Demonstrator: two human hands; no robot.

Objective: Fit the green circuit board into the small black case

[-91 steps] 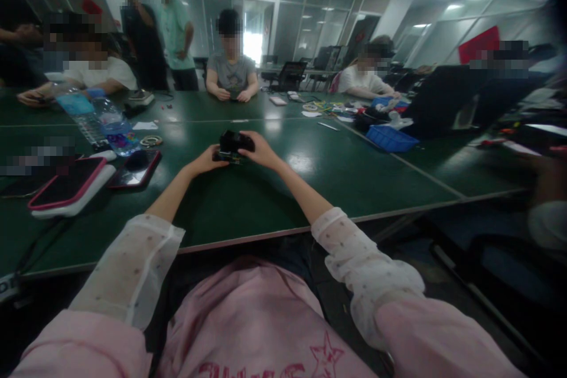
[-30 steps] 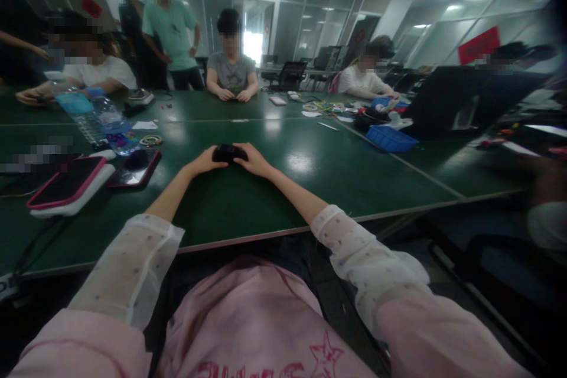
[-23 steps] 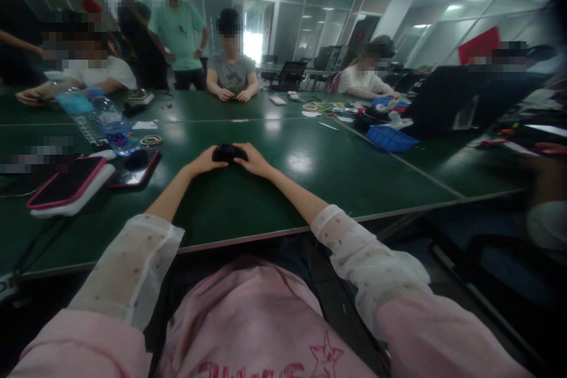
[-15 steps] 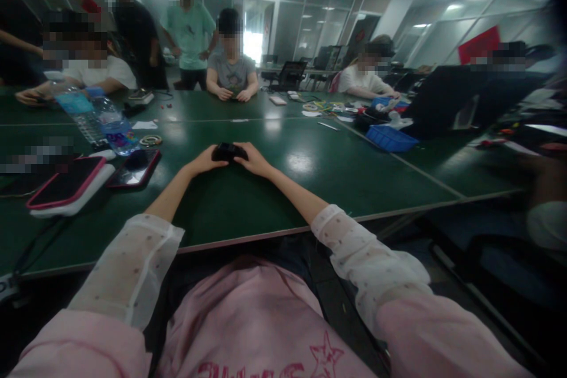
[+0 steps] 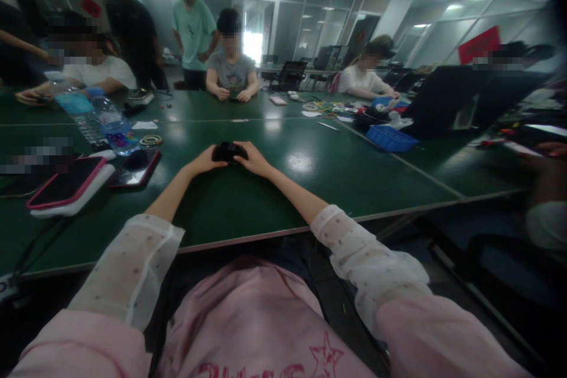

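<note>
Both hands rest on the green table, gripping a small black device between them; its exact kind is too dark to make out. My left hand closes round its left end, and my right hand round its right end, with both thumbs along the near side. To the left lie a dark-screened phone with a red edge and a larger pink-framed phone on a white item.
Two water bottles stand near a beige coil at the left. Beyond the hands sits a person in grey. A blue tray and tangled cables are at the right, near a black monitor.
My hands and the black device stay in place. In the background, the standing person in green has shifted slightly to the right; a hand at the far right has moved a little.
</note>
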